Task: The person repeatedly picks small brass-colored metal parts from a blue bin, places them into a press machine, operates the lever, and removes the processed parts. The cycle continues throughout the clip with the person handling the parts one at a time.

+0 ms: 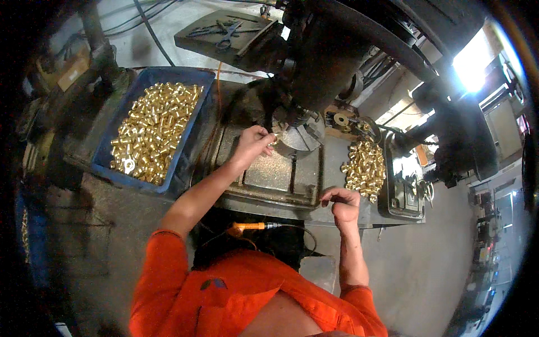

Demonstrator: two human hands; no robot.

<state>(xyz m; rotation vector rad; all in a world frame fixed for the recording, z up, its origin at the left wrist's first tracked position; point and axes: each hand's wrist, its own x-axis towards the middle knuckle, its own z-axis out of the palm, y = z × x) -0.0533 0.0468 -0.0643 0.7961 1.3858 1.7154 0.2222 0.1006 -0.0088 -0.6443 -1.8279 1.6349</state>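
Note:
My left hand [255,146] reaches over the drill press table, its fingers pinched by the round metal chuck [300,141]. A small brass fitting seems to be between the fingertips, mostly hidden by them. My right hand [341,203] hovers at the table's front edge, fingers loosely bent and apart, with nothing seen in it. Beyond it on the right lies a heap of brass fittings [364,170]. Over to the left, a blue bin [175,175] holds many more brass pieces [154,132]. Brass chips [269,171] cover the metal table below my left hand.
The dark drill press head [323,62] rises right behind the chuck. An orange air gun [247,227] hangs below the table's front edge. Scissors [227,38] and other tools lie on a board at the back. Another machine [457,132] stands at right.

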